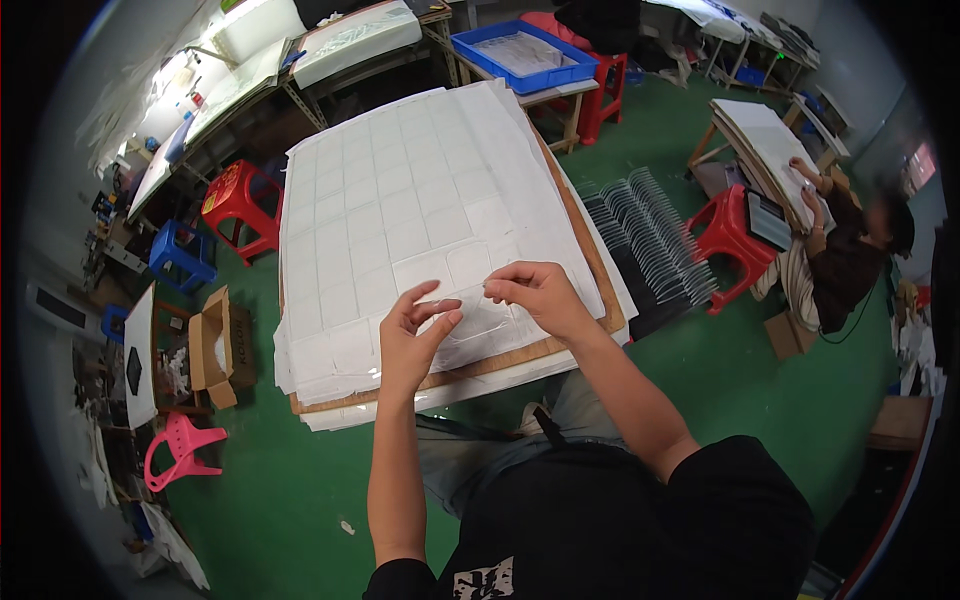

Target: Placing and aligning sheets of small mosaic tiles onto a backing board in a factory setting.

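A person's right hand (532,292) pinches thumb to forefinger, apparently at the edge of a thin, clear film (472,298); whether the half-curled left hand (412,335) grips it cannot be told. The film sits between the hands, over a white-covered table (350,200), its direction and long axis too faint to read.

Room above sheets (370,190), rack (650,235) at right
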`<move>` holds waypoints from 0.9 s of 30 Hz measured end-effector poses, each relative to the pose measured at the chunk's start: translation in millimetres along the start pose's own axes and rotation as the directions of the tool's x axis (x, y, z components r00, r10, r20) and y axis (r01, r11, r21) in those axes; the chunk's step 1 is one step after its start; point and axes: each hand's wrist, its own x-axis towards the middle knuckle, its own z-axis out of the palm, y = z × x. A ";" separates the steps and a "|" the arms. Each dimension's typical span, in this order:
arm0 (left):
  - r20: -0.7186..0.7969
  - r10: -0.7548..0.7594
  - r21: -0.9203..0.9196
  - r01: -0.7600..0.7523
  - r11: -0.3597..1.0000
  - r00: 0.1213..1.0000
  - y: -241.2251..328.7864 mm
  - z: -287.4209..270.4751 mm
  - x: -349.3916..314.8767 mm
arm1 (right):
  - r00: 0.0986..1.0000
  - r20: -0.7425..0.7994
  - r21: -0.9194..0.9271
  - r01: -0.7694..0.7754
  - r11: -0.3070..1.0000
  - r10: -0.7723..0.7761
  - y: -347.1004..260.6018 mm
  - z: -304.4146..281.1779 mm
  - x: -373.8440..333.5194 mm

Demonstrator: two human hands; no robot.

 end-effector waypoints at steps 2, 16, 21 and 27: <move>-0.035 -0.043 -0.111 0.039 0.993 0.998 -10.1 1.2 0.7 | 0.999 -0.031 0.136 -0.032 0.990 0.037 4.4 -0.5 -0.7; -0.036 0.241 0.375 -0.211 0.903 0.970 -17.9 3.8 -2.9 | 0.946 0.045 -0.304 0.319 0.897 -0.321 -0.1 7.3 14.9; -0.130 0.157 0.304 -0.112 0.946 0.979 -19.0 -6.8 -5.0 | 0.964 -0.100 -0.339 0.201 0.919 -0.247 11.9 6.2 23.3; -0.170 0.075 0.151 -0.049 0.987 0.983 -24.0 -12.3 -3.7 | 0.994 -0.064 -0.307 0.066 0.950 -0.089 10.9 7.7 17.5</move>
